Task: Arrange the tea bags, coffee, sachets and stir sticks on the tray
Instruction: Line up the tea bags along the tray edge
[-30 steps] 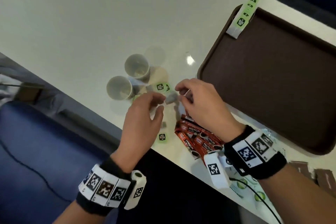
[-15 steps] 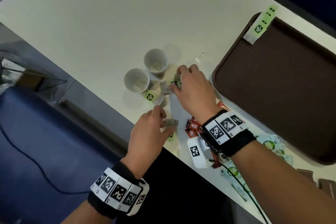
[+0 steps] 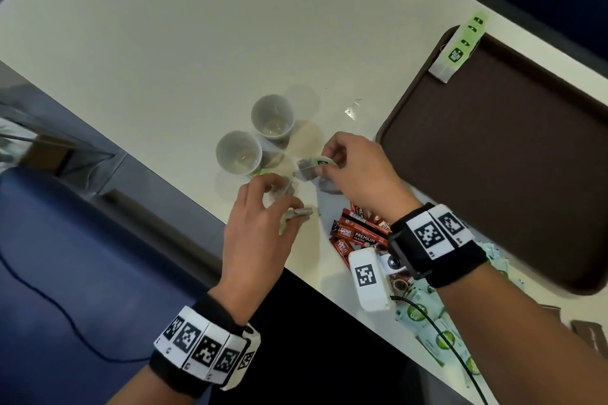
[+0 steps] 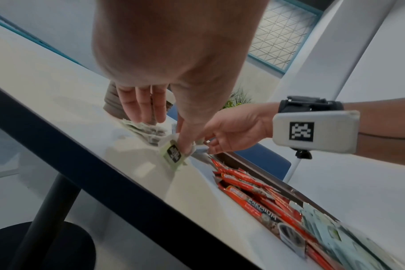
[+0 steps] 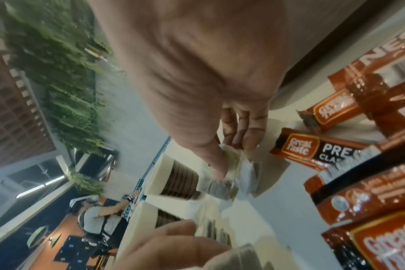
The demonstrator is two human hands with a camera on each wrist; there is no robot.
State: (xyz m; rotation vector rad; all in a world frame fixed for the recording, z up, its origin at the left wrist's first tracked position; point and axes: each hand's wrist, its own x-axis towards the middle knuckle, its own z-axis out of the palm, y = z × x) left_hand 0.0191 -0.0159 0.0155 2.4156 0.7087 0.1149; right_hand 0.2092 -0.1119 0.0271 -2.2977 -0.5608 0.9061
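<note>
Step in hand: gathering tea bags. Right hand (image 3: 355,171) pinches a grey tea bag with green paper tag (image 3: 312,166); left hand (image 3: 260,227) pinches another (image 3: 297,214). The flat brown plastic tray (image 3: 493,174) lies just beyond the right hand; next move likely calls for carrying both there

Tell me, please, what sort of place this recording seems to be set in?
Probably a café or canteen seating area: a brown plastic serving tray on a cream pedestal table, two paper cups, and red coffee sachets.
</note>
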